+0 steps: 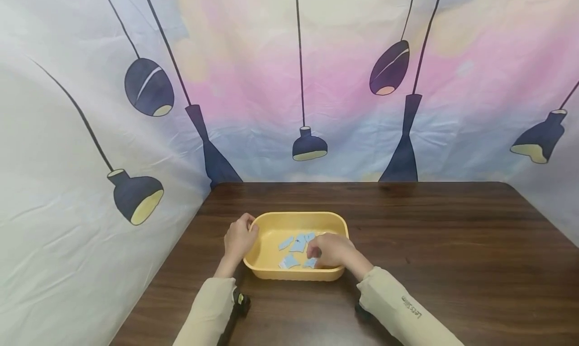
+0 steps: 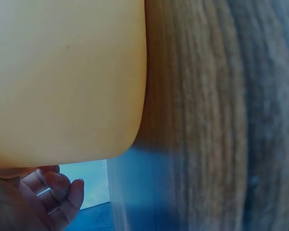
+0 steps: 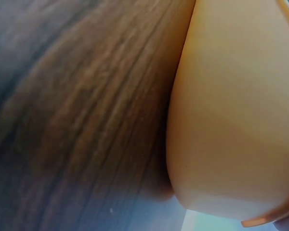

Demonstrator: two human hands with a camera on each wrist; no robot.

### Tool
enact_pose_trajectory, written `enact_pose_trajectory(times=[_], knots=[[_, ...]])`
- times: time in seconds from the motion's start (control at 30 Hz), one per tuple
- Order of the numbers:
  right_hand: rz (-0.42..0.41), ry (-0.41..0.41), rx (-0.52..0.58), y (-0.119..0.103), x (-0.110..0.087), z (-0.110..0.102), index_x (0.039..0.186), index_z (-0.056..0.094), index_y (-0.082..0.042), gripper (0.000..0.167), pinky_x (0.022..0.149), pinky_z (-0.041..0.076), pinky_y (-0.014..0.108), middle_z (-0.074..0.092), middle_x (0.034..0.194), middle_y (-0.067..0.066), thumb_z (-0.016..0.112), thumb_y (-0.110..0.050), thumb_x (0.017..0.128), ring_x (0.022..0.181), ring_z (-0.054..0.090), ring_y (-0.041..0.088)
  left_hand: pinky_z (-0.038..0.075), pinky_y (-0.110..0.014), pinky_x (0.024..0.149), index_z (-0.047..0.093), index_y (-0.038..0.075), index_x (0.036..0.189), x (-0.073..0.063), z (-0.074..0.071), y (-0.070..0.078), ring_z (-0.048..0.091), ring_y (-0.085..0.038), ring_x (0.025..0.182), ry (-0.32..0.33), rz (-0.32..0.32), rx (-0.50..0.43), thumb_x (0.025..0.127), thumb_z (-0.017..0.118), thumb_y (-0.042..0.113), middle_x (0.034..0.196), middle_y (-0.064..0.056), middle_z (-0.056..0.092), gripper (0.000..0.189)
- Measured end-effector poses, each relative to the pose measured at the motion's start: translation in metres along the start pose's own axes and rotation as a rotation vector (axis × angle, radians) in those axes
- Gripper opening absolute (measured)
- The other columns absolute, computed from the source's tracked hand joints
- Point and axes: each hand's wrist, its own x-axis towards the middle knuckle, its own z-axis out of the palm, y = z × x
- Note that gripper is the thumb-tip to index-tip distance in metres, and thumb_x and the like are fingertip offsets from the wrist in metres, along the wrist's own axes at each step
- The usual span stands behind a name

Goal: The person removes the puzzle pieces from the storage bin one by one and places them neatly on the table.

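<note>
A yellow plastic basin (image 1: 296, 274) stands on the table, with several flat light blue pieces (image 1: 298, 243) of irregular outline scattered on its floor. At the basin's left end my left hand (image 1: 238, 239) grips the rim, thumb at the edge. The left wrist view shows its curled fingers (image 2: 62, 185) beside the basin's outer wall (image 2: 72, 96). My right hand (image 1: 332, 249) reaches over the right side into the basin, fingers bent down close to a blue piece (image 1: 310, 262) near the front wall. Whether those fingertips pinch a piece is hidden. The right wrist view shows mostly the outer wall (image 3: 231, 110).
The dark wood table (image 1: 452, 255) extends around the basin, widest to the right. Behind it hangs a cloth backdrop (image 1: 344, 105) printed with lamps, also along the left side. Dark straps with devices (image 1: 242, 303) sit at the wrists beneath light sleeves.
</note>
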Motion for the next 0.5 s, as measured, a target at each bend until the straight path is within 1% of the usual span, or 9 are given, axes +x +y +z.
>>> enact_pose_trajectory(times=[0.13, 0.23, 0.33, 0.43, 0.5], knots=[[0.025, -0.008, -0.021, -0.0013, 0.0030, -0.0020, 0.080, 0.069, -0.027, 0.017, 0.068, 0.043, 0.032, 0.062, 0.080, -0.012, 0.082, -0.019, 0.074, 0.079, 0.054, 0.008, 0.031, -0.027, 0.049, 0.068, 0.006, 0.104, 0.0050, -0.0004, -0.0001, 0.045, -0.016, 0.054, -0.005, -0.008, -0.005, 0.087, 0.059, 0.017, 0.064, -0.001, 0.050, 0.022], [0.041, -0.009, -0.009, -0.0010, 0.0047, -0.0031, 0.078, 0.065, -0.026, 0.019, 0.068, 0.040, 0.031, 0.059, 0.079, -0.010, 0.082, -0.018, 0.074, 0.078, 0.052, 0.009, 0.032, -0.027, 0.050, 0.068, 0.006, 0.105, 0.0082, 0.0003, 0.0008, 0.045, -0.016, 0.055, -0.016, -0.015, -0.012, 0.088, 0.059, 0.018, 0.065, -0.001, 0.051, 0.022], [0.037, -0.013, 0.022, 0.0007, 0.0051, -0.0045, 0.077, 0.061, -0.026, 0.022, 0.068, 0.039, 0.032, 0.059, 0.078, -0.010, 0.081, -0.018, 0.075, 0.077, 0.052, 0.009, 0.032, -0.027, 0.052, 0.068, 0.006, 0.106, 0.0093, 0.0009, 0.0020, 0.046, -0.016, 0.056, -0.032, -0.028, -0.019, 0.089, 0.059, 0.018, 0.067, -0.002, 0.053, 0.022], [-0.004, -0.004, 0.106, 0.0041, 0.0048, -0.0067, 0.078, 0.062, -0.024, 0.018, 0.068, 0.042, 0.030, 0.061, 0.079, -0.010, 0.078, -0.017, 0.077, 0.076, 0.054, 0.008, 0.033, -0.027, 0.052, 0.067, 0.007, 0.105, 0.0087, 0.0013, 0.0030, 0.047, -0.016, 0.057, -0.046, -0.038, -0.025, 0.089, 0.059, 0.018, 0.068, -0.002, 0.055, 0.021], [-0.041, 0.015, 0.217, 0.0076, 0.0054, -0.0090, 0.081, 0.063, -0.019, 0.014, 0.068, 0.045, 0.029, 0.063, 0.081, -0.007, 0.077, -0.015, 0.078, 0.075, 0.057, 0.009, 0.032, -0.028, 0.052, 0.067, 0.009, 0.105, 0.0085, 0.0012, 0.0036, 0.048, -0.017, 0.058, -0.046, -0.032, -0.024, 0.090, 0.059, 0.019, 0.068, -0.002, 0.055, 0.020]])
